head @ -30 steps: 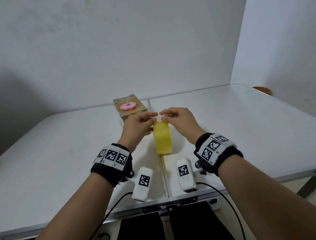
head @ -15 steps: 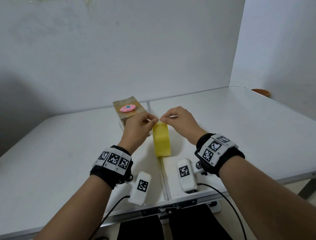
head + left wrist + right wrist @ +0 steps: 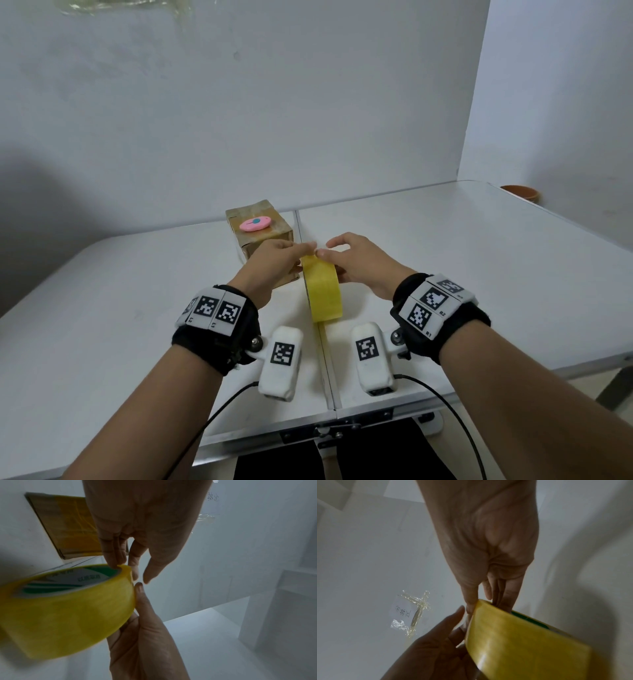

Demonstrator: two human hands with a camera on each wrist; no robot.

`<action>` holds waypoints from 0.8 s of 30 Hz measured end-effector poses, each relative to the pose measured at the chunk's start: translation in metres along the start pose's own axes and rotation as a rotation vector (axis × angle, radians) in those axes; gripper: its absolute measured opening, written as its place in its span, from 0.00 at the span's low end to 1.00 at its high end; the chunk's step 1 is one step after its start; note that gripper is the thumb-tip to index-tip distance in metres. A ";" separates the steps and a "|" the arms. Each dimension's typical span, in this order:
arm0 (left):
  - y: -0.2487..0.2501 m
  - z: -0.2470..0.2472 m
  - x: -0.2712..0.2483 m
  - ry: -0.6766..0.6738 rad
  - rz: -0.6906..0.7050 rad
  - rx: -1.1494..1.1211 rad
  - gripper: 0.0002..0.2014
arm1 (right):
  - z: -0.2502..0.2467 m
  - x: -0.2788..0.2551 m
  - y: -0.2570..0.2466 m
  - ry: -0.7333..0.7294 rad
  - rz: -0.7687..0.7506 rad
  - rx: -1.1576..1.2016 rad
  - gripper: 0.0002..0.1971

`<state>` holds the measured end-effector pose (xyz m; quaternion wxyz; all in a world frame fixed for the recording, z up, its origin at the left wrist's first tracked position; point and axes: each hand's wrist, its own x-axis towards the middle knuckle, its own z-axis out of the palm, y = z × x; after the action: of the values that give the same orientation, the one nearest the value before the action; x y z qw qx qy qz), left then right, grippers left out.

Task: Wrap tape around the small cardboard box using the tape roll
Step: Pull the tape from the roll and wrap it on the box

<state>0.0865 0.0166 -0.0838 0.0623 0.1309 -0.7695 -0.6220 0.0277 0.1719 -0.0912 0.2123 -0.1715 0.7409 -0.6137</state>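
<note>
The yellow tape roll (image 3: 322, 291) stands on edge on the table's middle seam. Both hands meet at its top. My left hand (image 3: 274, 260) hooks its fingers (image 3: 116, 559) over the rim into the core, the thumb (image 3: 150, 572) just clear of the roll (image 3: 68, 608). My right hand (image 3: 356, 263) pinches the rim of the roll (image 3: 522, 642), thumb (image 3: 471, 601) on the outer face and fingers in the core. The small cardboard box (image 3: 260, 240), partly covered in yellowish tape (image 3: 68, 524), sits just behind my left hand.
A pink oval object (image 3: 254, 224) lies on top of the box. The white folding table (image 3: 445, 257) ends at walls behind and to the right. An orange bowl (image 3: 520, 192) sits at the far right edge. A note taped to the wall (image 3: 407, 612) shows in the right wrist view.
Both hands stay at the top of the roll, their fingertips shifting slightly along the rim. The roll remains on the seam and the box has not moved.
</note>
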 end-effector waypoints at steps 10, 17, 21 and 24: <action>-0.001 0.007 -0.004 0.012 -0.033 -0.099 0.09 | 0.003 -0.006 -0.003 -0.034 0.003 0.038 0.19; -0.002 0.000 -0.003 0.016 -0.082 -0.138 0.08 | 0.008 -0.010 -0.006 -0.077 0.049 0.044 0.14; 0.001 0.000 -0.006 -0.041 -0.116 -0.172 0.05 | 0.011 -0.007 -0.007 -0.029 0.081 -0.017 0.20; -0.001 0.003 -0.008 -0.066 -0.133 -0.226 0.06 | 0.010 -0.007 -0.009 0.014 0.075 -0.030 0.07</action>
<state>0.0935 0.0216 -0.0845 0.0102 0.1532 -0.6858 -0.7114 0.0394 0.1653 -0.0830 0.2272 -0.1425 0.7573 -0.5954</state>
